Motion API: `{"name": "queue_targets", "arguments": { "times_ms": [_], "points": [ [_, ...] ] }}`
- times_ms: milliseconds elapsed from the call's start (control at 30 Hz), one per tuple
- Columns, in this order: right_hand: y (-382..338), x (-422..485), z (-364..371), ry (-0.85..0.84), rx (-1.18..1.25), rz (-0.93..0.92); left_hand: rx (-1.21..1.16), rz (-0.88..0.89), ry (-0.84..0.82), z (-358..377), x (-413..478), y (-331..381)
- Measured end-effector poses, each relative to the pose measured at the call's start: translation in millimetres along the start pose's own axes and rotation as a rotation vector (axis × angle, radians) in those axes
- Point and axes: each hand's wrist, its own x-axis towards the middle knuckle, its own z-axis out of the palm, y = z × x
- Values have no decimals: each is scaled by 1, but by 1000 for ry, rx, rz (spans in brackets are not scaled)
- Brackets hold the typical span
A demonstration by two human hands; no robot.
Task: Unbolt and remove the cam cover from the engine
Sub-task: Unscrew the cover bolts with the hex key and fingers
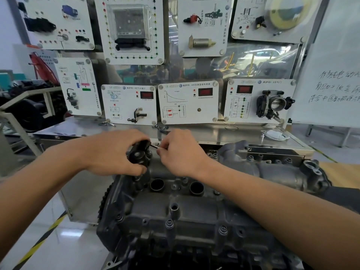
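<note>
A wall of white training panels with sensors, red displays and a black throttle body stands at the far side of a stainless-steel worktop. A handwritten whiteboard leans at the right and a coiled white cable lies on the steel. Near the camera sits the engine, topped by the dark grey cast-metal cam cover, which is still in place. Two round open wells show in its far half and flanged bolts stand along its near edge. At the cover's far-left corner the left hand wraps its curled fingers around a black blocky part with a round cap. Just beside it, the right hand pinches a thin dark rod that points towards that part; what the rod is cannot be told. Yellow-and-black tape marks the pale floor at the near left.
</note>
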Motion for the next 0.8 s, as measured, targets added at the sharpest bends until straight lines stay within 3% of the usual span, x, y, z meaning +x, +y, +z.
{"name": "queue_targets", "arguments": {
  "times_ms": [433,800],
  "points": [
    [-12,1,10,-9,-13,69,227,17,64,2,4,7],
    [-2,16,-9,-97,-145,-62,145,-1,4,-6,13,4]
  ]
}}
